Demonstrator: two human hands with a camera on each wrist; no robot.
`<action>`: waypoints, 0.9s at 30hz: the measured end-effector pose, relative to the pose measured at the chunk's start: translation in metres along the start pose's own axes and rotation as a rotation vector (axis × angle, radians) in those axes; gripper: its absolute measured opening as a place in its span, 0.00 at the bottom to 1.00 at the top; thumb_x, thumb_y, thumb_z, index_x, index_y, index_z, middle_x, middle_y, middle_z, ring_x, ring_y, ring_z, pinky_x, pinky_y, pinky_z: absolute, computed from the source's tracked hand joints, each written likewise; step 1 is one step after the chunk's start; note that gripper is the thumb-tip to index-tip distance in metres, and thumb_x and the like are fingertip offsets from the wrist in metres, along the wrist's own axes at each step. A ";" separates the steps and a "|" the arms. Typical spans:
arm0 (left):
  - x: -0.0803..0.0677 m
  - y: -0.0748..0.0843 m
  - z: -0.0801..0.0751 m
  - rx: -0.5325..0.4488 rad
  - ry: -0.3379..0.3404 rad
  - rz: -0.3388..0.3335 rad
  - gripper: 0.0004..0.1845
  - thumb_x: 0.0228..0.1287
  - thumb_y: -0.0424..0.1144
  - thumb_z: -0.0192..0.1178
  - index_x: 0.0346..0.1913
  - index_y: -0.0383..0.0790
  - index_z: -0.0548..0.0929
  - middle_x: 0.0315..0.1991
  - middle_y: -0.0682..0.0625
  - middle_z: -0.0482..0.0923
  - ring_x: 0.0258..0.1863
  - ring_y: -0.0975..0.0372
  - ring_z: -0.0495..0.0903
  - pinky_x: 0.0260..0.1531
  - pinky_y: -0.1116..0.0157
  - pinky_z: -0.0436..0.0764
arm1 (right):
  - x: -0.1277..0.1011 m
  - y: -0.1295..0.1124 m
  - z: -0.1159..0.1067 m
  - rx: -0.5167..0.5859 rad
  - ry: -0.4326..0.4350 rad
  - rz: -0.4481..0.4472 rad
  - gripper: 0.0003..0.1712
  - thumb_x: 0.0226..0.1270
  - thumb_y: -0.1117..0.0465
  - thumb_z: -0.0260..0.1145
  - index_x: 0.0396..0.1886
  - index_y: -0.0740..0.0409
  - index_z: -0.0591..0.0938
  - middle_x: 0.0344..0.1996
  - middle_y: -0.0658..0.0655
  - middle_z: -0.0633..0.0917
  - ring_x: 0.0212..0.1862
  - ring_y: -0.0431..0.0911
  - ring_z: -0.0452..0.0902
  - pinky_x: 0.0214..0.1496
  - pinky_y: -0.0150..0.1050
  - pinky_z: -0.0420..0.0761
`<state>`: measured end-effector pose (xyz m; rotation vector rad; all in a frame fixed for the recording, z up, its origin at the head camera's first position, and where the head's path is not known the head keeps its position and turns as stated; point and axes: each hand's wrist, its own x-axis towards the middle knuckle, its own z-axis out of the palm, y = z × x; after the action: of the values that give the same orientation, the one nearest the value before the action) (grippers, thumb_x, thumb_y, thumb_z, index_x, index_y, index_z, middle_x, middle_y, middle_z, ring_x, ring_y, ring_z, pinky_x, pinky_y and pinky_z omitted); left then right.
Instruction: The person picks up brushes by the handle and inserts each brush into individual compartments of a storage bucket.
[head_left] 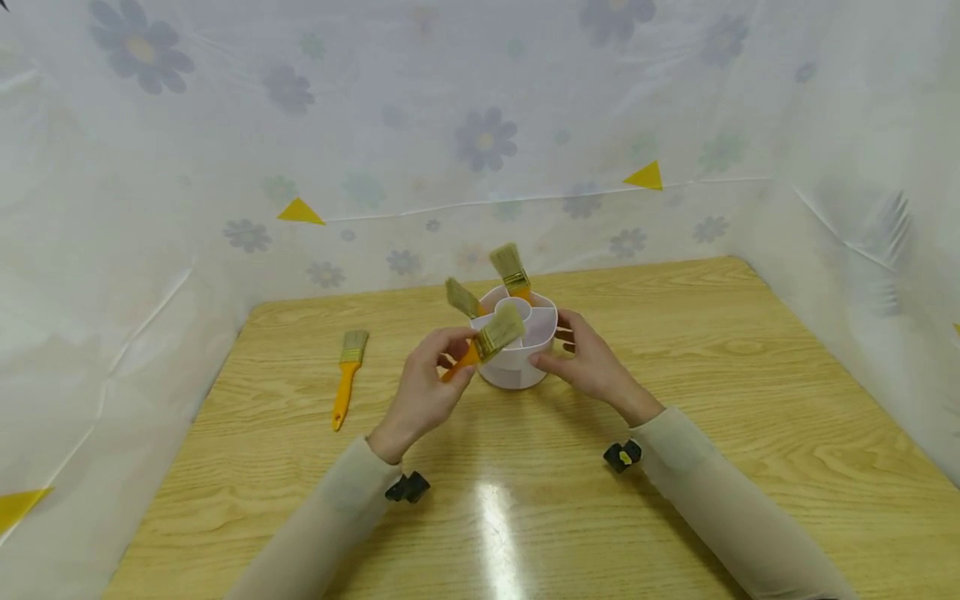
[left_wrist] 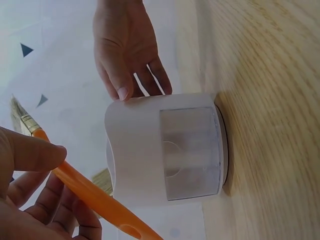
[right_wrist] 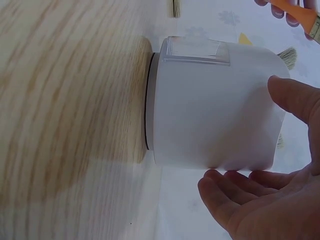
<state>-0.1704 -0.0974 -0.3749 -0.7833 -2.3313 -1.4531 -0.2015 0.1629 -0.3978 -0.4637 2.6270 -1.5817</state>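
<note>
My left hand [head_left: 423, 387] pinches the orange handle of a paintbrush [head_left: 501, 331], its pale bristles tilted up over the front rim of a white round desk organizer [head_left: 517, 375]. In the left wrist view the paintbrush handle [left_wrist: 95, 197] slants past the organizer [left_wrist: 137, 150] and its clear front drawer. My right hand [head_left: 596, 367] holds the organizer's right side, thumb in front and fingers curved behind. Two more paintbrushes stand bristles up in the organizer's compartments, one at the back [head_left: 510, 265] and another leaning left [head_left: 462, 297]. Their lower handles are hidden.
Another orange-handled paintbrush [head_left: 347, 379] lies on the wood-grain table [head_left: 750, 400], left of the organizer. A floral plastic sheet [head_left: 420, 108] hangs behind and on both sides, with yellow triangles [head_left: 300, 212] on it.
</note>
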 end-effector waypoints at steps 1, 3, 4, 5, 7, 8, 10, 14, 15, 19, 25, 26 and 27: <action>0.000 0.000 0.001 -0.008 0.005 -0.004 0.21 0.57 0.24 0.64 0.54 0.41 0.79 0.38 0.47 0.76 0.38 0.57 0.74 0.37 0.55 0.76 | 0.000 0.000 0.000 0.001 0.001 -0.002 0.49 0.59 0.47 0.70 0.73 0.58 0.56 0.67 0.60 0.65 0.66 0.56 0.62 0.66 0.56 0.62; 0.002 0.002 0.002 -0.022 0.017 -0.008 0.22 0.56 0.23 0.64 0.54 0.40 0.79 0.38 0.45 0.77 0.38 0.55 0.74 0.36 0.53 0.76 | 0.001 0.000 0.000 0.001 0.002 -0.008 0.49 0.59 0.48 0.70 0.73 0.58 0.56 0.66 0.60 0.65 0.66 0.56 0.62 0.66 0.56 0.62; 0.002 0.002 0.002 -0.028 0.022 -0.008 0.22 0.56 0.23 0.64 0.54 0.39 0.79 0.38 0.44 0.77 0.38 0.54 0.74 0.36 0.52 0.76 | 0.001 0.001 0.000 -0.001 0.004 -0.010 0.48 0.59 0.48 0.70 0.73 0.58 0.56 0.66 0.61 0.65 0.66 0.56 0.62 0.65 0.57 0.63; 0.003 0.003 0.003 -0.032 0.027 -0.010 0.22 0.56 0.23 0.64 0.55 0.38 0.79 0.38 0.43 0.77 0.38 0.52 0.74 0.36 0.50 0.76 | 0.001 0.001 0.000 -0.001 0.005 -0.013 0.48 0.60 0.48 0.70 0.72 0.59 0.56 0.66 0.61 0.66 0.66 0.56 0.62 0.65 0.57 0.63; 0.005 0.006 0.004 -0.040 0.032 -0.005 0.23 0.55 0.21 0.64 0.55 0.36 0.79 0.38 0.41 0.77 0.38 0.50 0.74 0.36 0.48 0.76 | 0.001 0.001 0.000 -0.005 0.009 -0.017 0.48 0.59 0.48 0.70 0.72 0.59 0.57 0.65 0.61 0.66 0.65 0.56 0.63 0.65 0.56 0.63; 0.006 0.008 0.005 -0.042 0.033 -0.002 0.23 0.55 0.20 0.63 0.55 0.35 0.78 0.38 0.39 0.77 0.37 0.49 0.74 0.35 0.47 0.76 | 0.001 0.001 0.000 -0.006 0.011 -0.020 0.48 0.60 0.49 0.70 0.72 0.59 0.57 0.65 0.61 0.66 0.65 0.57 0.63 0.65 0.56 0.64; 0.007 0.019 0.003 -0.049 0.033 0.002 0.23 0.55 0.19 0.62 0.55 0.32 0.78 0.37 0.37 0.76 0.37 0.47 0.74 0.35 0.46 0.76 | 0.001 0.001 0.001 -0.007 0.014 -0.022 0.48 0.59 0.49 0.71 0.72 0.59 0.57 0.65 0.61 0.66 0.65 0.57 0.63 0.65 0.56 0.64; 0.009 0.042 -0.001 -0.055 0.031 0.015 0.21 0.56 0.18 0.60 0.55 0.28 0.77 0.37 0.35 0.76 0.37 0.44 0.75 0.36 0.46 0.77 | -0.001 0.000 0.001 -0.012 0.014 -0.020 0.48 0.60 0.49 0.70 0.72 0.58 0.57 0.66 0.60 0.65 0.65 0.57 0.63 0.65 0.55 0.64; 0.009 0.046 -0.002 -0.057 0.033 0.016 0.21 0.56 0.18 0.60 0.54 0.27 0.77 0.37 0.35 0.76 0.37 0.44 0.75 0.36 0.46 0.77 | -0.001 0.000 0.001 -0.012 0.013 -0.018 0.48 0.60 0.49 0.70 0.73 0.58 0.56 0.67 0.60 0.64 0.66 0.57 0.63 0.65 0.55 0.64; 0.011 0.051 -0.002 -0.060 0.046 0.019 0.20 0.56 0.19 0.61 0.53 0.25 0.76 0.37 0.34 0.76 0.37 0.44 0.75 0.35 0.46 0.77 | -0.001 0.000 0.001 -0.009 0.008 -0.018 0.48 0.60 0.48 0.70 0.73 0.56 0.56 0.67 0.60 0.64 0.66 0.57 0.62 0.65 0.56 0.64; 0.015 0.051 0.000 -0.075 0.073 0.024 0.20 0.55 0.18 0.61 0.52 0.25 0.76 0.36 0.34 0.75 0.36 0.44 0.75 0.35 0.45 0.77 | -0.002 -0.001 0.000 -0.014 0.009 -0.020 0.48 0.60 0.47 0.70 0.73 0.56 0.56 0.67 0.59 0.65 0.66 0.57 0.63 0.65 0.55 0.64; 0.016 0.051 0.000 -0.076 0.077 0.026 0.20 0.55 0.18 0.61 0.52 0.25 0.76 0.37 0.34 0.75 0.36 0.44 0.75 0.35 0.45 0.77 | -0.002 -0.001 0.000 -0.015 0.009 -0.020 0.48 0.60 0.47 0.70 0.73 0.56 0.56 0.67 0.59 0.65 0.66 0.57 0.63 0.65 0.55 0.64; 0.016 0.052 0.000 -0.080 0.082 0.030 0.20 0.55 0.18 0.61 0.52 0.24 0.76 0.37 0.34 0.75 0.36 0.44 0.75 0.35 0.45 0.77 | -0.002 -0.001 0.000 -0.016 0.009 -0.020 0.48 0.60 0.47 0.70 0.73 0.56 0.56 0.67 0.59 0.65 0.66 0.56 0.63 0.65 0.55 0.64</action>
<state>-0.1535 -0.0744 -0.3289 -0.7604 -2.2045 -1.5438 -0.1998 0.1627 -0.3978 -0.4859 2.6516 -1.5726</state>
